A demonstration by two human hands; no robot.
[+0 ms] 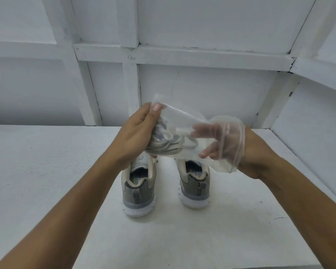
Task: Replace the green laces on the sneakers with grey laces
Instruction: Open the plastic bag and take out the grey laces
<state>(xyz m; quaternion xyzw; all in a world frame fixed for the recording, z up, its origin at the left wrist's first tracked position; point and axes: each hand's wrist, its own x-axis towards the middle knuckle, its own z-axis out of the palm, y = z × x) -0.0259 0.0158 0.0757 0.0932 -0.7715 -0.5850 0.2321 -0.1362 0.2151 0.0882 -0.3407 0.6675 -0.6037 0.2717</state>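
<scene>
Your two forearms reach in from the lower corners and meet at the clear plastic bag (182, 121), which you hold in the air. At the bag's left end, your left hand (138, 131) grips the film with curled fingers, thumb on top, bunching the grey laces (169, 142) inside the bag against the palm. Your right hand (231, 144) is inside the bag through its right-hand mouth, with the film gathered round the wrist; the fingers, blurred by the plastic, look loosely spread and grasp nothing. Directly below the bag, the left sneaker (138, 191) and right sneaker (194, 187) stand upright on the white table (47, 171), heels toward you, their fronts hidden behind the bag.
</scene>
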